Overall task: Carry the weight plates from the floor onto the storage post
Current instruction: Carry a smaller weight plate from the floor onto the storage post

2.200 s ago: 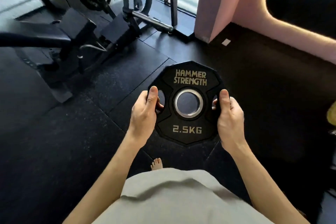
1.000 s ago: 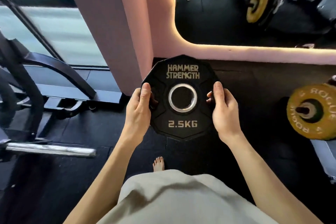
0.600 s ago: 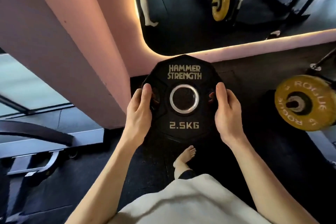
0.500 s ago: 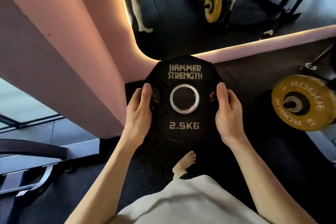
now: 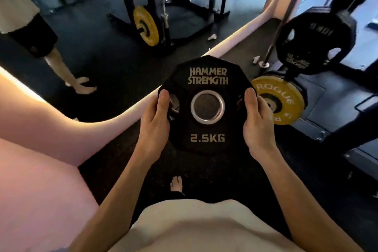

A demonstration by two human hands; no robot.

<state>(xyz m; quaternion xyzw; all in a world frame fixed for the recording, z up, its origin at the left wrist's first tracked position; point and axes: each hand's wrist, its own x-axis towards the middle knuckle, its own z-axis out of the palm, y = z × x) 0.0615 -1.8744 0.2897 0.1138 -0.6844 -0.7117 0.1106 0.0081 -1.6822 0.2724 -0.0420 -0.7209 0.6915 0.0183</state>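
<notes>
A black 2.5 kg weight plate (image 5: 206,137) marked HAMMER STRENGTH is held flat in front of my chest, face up, its steel-ringed hole in the middle. My left hand (image 5: 155,127) grips its left edge, thumb on top by a grip slot. My right hand (image 5: 258,129) grips the right edge the same way. To the right, a yellow ROGUE plate (image 5: 286,96) sits on a low post of a black storage rack, partly hidden by my right hand. Above it a black 10 kg plate (image 5: 315,41) hangs on a higher post.
A pink wall (image 5: 41,170) with a lit-edged mirror stands on my left; the mirror shows a person's legs (image 5: 67,67) and a rack with a yellow plate (image 5: 146,25). A slanted steel bar (image 5: 274,32) leans by the rack. My bare foot (image 5: 176,184) stands on the black rubber floor.
The view has swung right: the pink wall has slid left and the yellow plate and rack have come closer to the held plate. The grip of both hands is unchanged.
</notes>
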